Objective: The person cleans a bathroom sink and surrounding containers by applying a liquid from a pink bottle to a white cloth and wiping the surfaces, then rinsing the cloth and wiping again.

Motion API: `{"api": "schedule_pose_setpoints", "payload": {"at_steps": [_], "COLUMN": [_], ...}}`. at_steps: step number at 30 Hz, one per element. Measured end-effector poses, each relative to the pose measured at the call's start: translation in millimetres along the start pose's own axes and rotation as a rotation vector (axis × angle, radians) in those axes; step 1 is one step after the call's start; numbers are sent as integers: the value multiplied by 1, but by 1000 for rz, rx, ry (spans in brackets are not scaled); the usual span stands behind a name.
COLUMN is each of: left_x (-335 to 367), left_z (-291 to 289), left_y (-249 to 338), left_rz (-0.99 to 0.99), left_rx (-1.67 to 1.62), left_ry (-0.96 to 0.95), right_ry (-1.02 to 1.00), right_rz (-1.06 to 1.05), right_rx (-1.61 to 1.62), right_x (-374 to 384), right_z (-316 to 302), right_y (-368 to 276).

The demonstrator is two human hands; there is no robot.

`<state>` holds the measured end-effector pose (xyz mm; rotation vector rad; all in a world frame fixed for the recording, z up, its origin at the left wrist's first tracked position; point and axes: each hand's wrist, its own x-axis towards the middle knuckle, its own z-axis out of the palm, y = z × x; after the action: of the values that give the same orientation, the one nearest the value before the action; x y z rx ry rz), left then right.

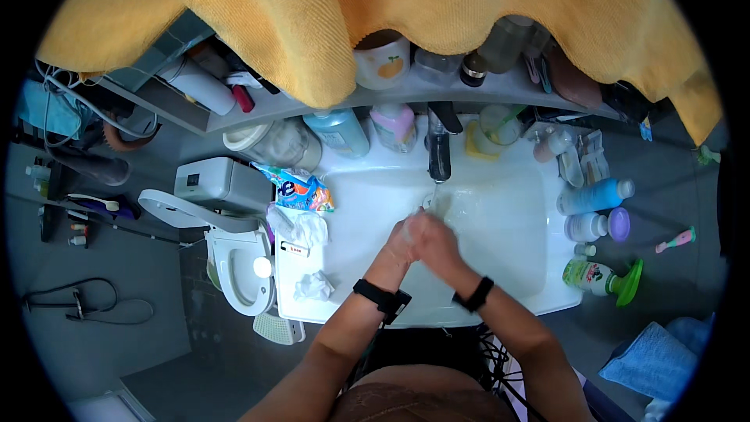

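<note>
two bare hands press together over a white sink (516,238), the left hand (401,241) against the right hand (439,244), how far each is curled impossible to tell. crumpled tissue (314,287) and a green-capped bottle (592,276) flank the sink as a black faucet (440,158) stands just beyond the hands. behind it, a yellow-orange cloth (273,16) hangs before a crowded shelf (516,94), partly hiding a white cup (369,70).

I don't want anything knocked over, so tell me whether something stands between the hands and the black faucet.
Nothing visible does. The left hand and right hand are together over the white washbasin, near the black faucet, with no object between. The pink bottle stands to the faucet's left, outside that path.
</note>
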<state>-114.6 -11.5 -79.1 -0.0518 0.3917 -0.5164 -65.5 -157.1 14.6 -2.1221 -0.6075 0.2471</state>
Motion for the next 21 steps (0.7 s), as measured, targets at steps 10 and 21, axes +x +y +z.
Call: {"api": "schedule_pose_setpoints", "payload": {"at_steps": [10, 21], "left_x": [-9, -23], "left_z": [72, 127], "left_y": [-30, -25], "left_rz": [228, 220], "left_rx": [56, 10], "left_ry": [140, 336], "right_ry": [27, 280], "right_rz": [245, 116], "right_rx": [-85, -269], "right_x": [10, 66], "right_z": [-31, -159], "right_y": [0, -97]}}
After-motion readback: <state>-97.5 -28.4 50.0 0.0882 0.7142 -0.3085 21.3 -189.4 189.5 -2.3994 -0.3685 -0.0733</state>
